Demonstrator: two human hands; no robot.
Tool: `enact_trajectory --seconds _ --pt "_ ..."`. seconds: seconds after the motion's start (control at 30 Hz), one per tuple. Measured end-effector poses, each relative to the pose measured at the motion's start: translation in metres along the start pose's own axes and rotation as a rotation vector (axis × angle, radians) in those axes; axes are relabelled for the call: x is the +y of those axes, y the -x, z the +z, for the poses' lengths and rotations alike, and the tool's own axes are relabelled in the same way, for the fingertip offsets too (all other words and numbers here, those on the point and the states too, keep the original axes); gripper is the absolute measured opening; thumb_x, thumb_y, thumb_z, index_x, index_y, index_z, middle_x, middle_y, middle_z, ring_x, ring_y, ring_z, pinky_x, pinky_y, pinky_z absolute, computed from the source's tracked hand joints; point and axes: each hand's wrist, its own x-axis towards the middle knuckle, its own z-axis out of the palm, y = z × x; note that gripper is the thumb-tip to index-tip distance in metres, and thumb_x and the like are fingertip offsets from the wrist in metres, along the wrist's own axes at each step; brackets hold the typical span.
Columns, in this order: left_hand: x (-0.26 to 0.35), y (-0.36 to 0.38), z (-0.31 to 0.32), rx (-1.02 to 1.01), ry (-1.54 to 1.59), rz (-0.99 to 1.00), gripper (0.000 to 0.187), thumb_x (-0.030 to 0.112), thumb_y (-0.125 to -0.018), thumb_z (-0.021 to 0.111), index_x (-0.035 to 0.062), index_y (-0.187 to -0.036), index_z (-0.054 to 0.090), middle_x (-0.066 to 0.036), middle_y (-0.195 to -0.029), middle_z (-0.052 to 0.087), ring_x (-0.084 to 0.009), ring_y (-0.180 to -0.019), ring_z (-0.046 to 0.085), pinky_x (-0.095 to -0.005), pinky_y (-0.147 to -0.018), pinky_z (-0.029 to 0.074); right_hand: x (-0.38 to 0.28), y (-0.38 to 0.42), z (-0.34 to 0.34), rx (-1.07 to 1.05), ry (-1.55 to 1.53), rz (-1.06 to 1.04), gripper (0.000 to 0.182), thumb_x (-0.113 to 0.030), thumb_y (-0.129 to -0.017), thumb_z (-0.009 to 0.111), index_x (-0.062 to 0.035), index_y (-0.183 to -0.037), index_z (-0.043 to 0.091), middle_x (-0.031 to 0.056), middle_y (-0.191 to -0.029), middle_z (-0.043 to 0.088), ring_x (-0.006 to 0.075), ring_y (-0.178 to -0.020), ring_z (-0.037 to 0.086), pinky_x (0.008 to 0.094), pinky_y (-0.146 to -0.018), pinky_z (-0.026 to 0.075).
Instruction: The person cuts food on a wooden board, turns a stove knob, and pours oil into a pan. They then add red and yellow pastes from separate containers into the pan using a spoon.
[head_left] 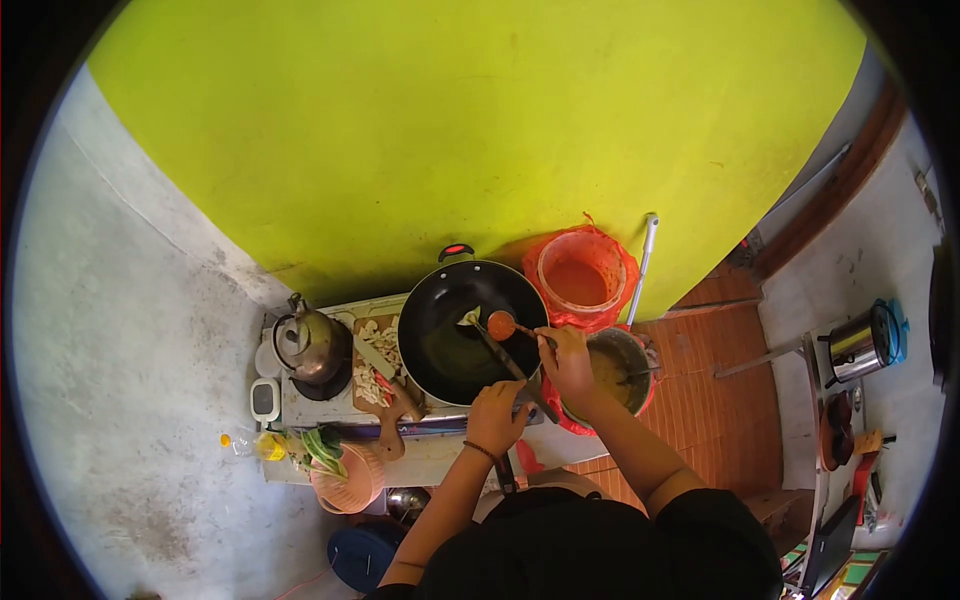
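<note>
A black wok (440,365) with dark, shiny contents at its bottom sits before me. My right hand (567,362) is closed around the handle of a ladle (524,331), its round bowl of orange-red stuff over the wok. My left hand (495,415) is at the wok's near rim, fingers curled at the dark handle of a spatula (507,360); the grip is partly hidden. The spatula's pale end rests inside the wok. Just right of the wok stands a pot (620,365) of yellowish liquid, and behind it a red-lined bucket (578,272) of orange-red stuff.
Left of the wok, a cutting board (391,440) bears chopped pale pieces, something red and a knife (380,365). A kettle (312,345) stands further left. Nearer are a pink basket (350,485) with green leaves and a yellow bottle (270,446). A green wall (480,130) rises behind.
</note>
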Motion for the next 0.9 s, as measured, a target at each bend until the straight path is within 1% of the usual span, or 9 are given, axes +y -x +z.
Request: enact_trajectory --seconds 0.03,0.13,0.23,0.43,0.63,0.73,0.83,0.9 --pt "-0.002 0.004 -0.002 0.0 0.004 -0.004 0.039 0.019 -0.079 0.07 0.0041 -0.115 0.063 -0.014 -0.104 0.065 -0.0344 -0.091 0.061 -0.0427 -0.081 0.049 0.0 0.002 0.003 -0.025 0.002 -0.04 0.018 -0.007 -0.085 0.065 -0.0041 -0.103 0.065 0.01 -0.088 0.065 0.0278 -0.085 0.058 0.0409 -0.081 0.04" --pt "-0.004 0.013 -0.006 -0.047 0.019 -0.044 0.039 0.019 -0.081 0.07 0.0041 -0.117 0.062 -0.015 -0.107 0.064 -0.035 -0.098 0.059 -0.0423 -0.087 0.047 -0.006 0.007 0.0 -0.097 0.055 -0.162 0.022 -0.006 -0.084 0.066 -0.0056 -0.106 0.064 0.0084 -0.087 0.064 0.0258 -0.084 0.058 0.0397 -0.081 0.04" --pt "-0.006 0.017 -0.007 -0.015 0.015 0.012 0.039 0.018 -0.079 0.07 0.004 -0.115 0.063 -0.015 -0.105 0.065 -0.0353 -0.092 0.06 -0.043 -0.083 0.048 -0.009 0.01 -0.005 -0.126 0.126 -0.281 0.029 -0.006 -0.08 0.067 -0.0069 -0.108 0.064 0.0066 -0.087 0.062 0.0248 -0.086 0.057 0.0396 -0.082 0.04" --pt "-0.006 0.015 -0.007 -0.03 0.02 0.018 0.039 0.018 -0.079 0.07 0.0038 -0.114 0.063 -0.015 -0.104 0.064 -0.0353 -0.092 0.06 -0.0432 -0.083 0.048 -0.01 0.022 -0.018 -0.246 0.179 -0.333 0.043 -0.006 -0.07 0.068 -0.0075 -0.112 0.063 0.0049 -0.092 0.06 0.0248 -0.093 0.055 0.0404 -0.084 0.04" --pt "-0.005 0.008 0.001 -0.05 -0.006 0.02 0.039 0.018 -0.078 0.071 0.0044 -0.114 0.063 -0.013 -0.105 0.064 -0.0345 -0.092 0.059 -0.0434 -0.082 0.048 -0.005 0.031 -0.023 -0.213 0.173 -0.327 0.048 -0.006 -0.068 0.068 -0.0085 -0.115 0.064 0.0052 -0.094 0.06 0.0252 -0.094 0.055 0.0402 -0.085 0.039" --pt "-0.003 0.002 0.003 -0.056 0.0 0.003 0.039 0.019 -0.078 0.072 0.0048 -0.114 0.063 -0.013 -0.106 0.064 -0.034 -0.093 0.059 -0.043 -0.082 0.048 -0.003 0.03 -0.026 -0.172 0.125 -0.263 0.04 -0.005 -0.075 0.067 -0.0077 -0.115 0.064 0.0062 -0.089 0.059 0.027 -0.091 0.055 0.0409 -0.084 0.039" --pt "-0.001 -0.009 0.008 -0.055 0.007 0.008 0.039 0.019 -0.079 0.072 0.005 -0.114 0.063 -0.013 -0.107 0.064 -0.0336 -0.094 0.059 -0.0431 -0.083 0.048 0.001 0.032 -0.022 -0.005 0.019 0.125 0.026 -0.005 -0.087 0.063 -0.0056 -0.113 0.065 0.0073 -0.087 0.063 0.0228 -0.083 0.06 0.0375 -0.08 0.044" --pt "0.001 -0.016 0.014 -0.034 0.005 0.013 0.039 0.019 -0.079 0.072 0.0047 -0.114 0.063 -0.013 -0.108 0.063 -0.0335 -0.095 0.059 -0.0429 -0.084 0.048 0.01 0.032 -0.016 0.143 -0.31 0.451 0.018 -0.007 -0.093 0.06 -0.001 -0.109 0.065 0.0082 -0.087 0.065 0.0189 -0.078 0.062 0.0319 -0.075 0.047"
